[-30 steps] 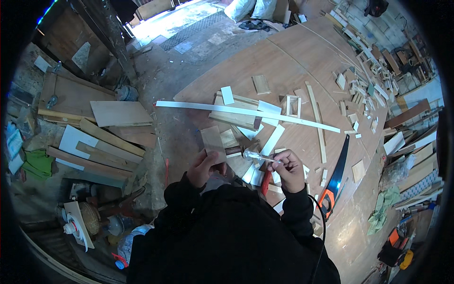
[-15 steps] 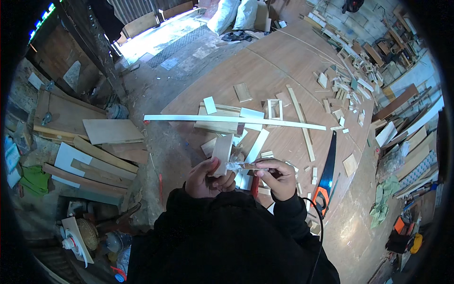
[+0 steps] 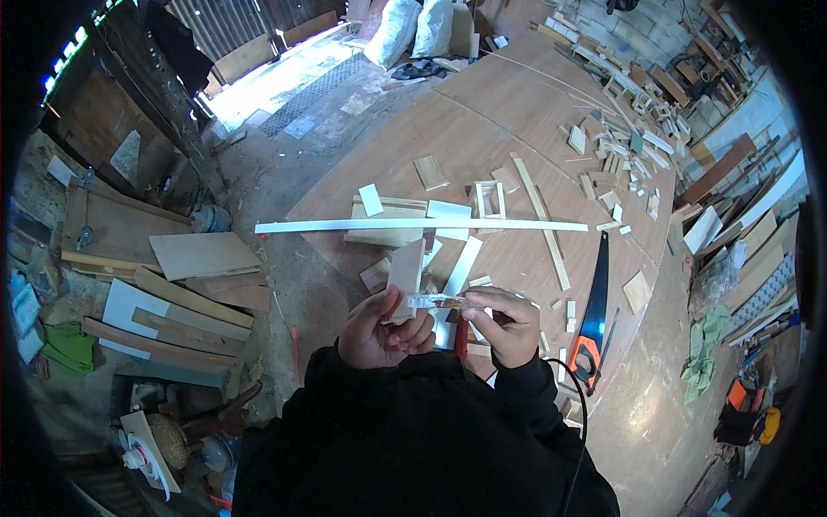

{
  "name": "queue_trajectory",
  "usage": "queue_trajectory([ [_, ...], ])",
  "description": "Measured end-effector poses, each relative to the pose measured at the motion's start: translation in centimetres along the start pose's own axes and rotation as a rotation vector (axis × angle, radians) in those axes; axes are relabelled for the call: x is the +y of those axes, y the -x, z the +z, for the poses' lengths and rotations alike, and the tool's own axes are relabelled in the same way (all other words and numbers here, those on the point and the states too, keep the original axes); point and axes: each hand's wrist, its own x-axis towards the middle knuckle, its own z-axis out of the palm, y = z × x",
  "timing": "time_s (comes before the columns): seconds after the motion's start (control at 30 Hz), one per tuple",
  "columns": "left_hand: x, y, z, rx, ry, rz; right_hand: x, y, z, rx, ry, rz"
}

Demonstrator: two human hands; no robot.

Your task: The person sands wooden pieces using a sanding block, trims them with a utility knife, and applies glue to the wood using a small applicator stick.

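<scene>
Over the near edge of the table, head view:
Left hand: your left hand (image 3: 379, 332) is closed around a small flat wood block (image 3: 404, 277), thumb on its face, the block standing upright above your fingers.
Right hand: your right hand (image 3: 508, 326) is pinched shut on a thin pale strip (image 3: 438, 301), which runs level from your fingertips across to the left hand and meets the base of the block.
Place of the held pieces: both sit in the air just above the table's near edge, close to your chest.
Table: a large round-edged plywood table (image 3: 482, 129) fills the middle of the view.
Long white batten: a long white batten (image 3: 422, 225) lies across the table beyond your hands, its left end overhanging the left edge.
Offcuts: white and bare wood offcuts (image 3: 457, 267) lie between the batten and your hands; a small open wooden frame (image 3: 489, 200) rests just behind the batten.
Saw: a handsaw (image 3: 593, 310) with an orange handle lies near the right edge, handle toward you.
Far right corner: many small wood pieces (image 3: 620, 155) are scattered there.
Floor: boards and panels (image 3: 172, 284) are stacked on the floor off the table's left edge.
</scene>
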Motion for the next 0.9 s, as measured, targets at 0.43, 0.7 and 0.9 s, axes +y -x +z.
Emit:
queue_trajectory([
  [0.43,0.6,-0.5,0.3,0.044,-0.01,-0.05,-0.3,-0.1,0.7,0.242,-0.153,0.105],
  [0.7,0.6,-0.9,0.1,0.034,-0.021,-0.036,-0.6,-0.3,0.4,-0.011,0.197,-0.084],
  [0.9,0.4,-0.8,0.0,0.061,-0.012,-0.02,-1.4,-0.4,0.7,-0.071,0.232,-0.072],
])
